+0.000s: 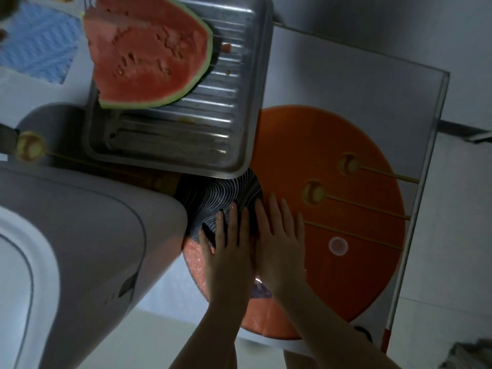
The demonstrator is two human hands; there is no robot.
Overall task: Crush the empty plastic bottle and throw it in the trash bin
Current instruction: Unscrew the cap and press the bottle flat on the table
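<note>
On orange board (pixel 346 275) — two flat hands (pixel 231 251).

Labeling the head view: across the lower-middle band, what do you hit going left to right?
Grey-white appliance → left hand → right hand → small translucent cap on the orange round board → metal table edge.

Both flat hands, left hand (pixel 229 251) and right hand (pixel 282 243), hide nearly all the bottle (pixel 259 288); only a crumpled sliver shows. The watermelon (pixel 149 57) is cut off by the top edge.
</note>
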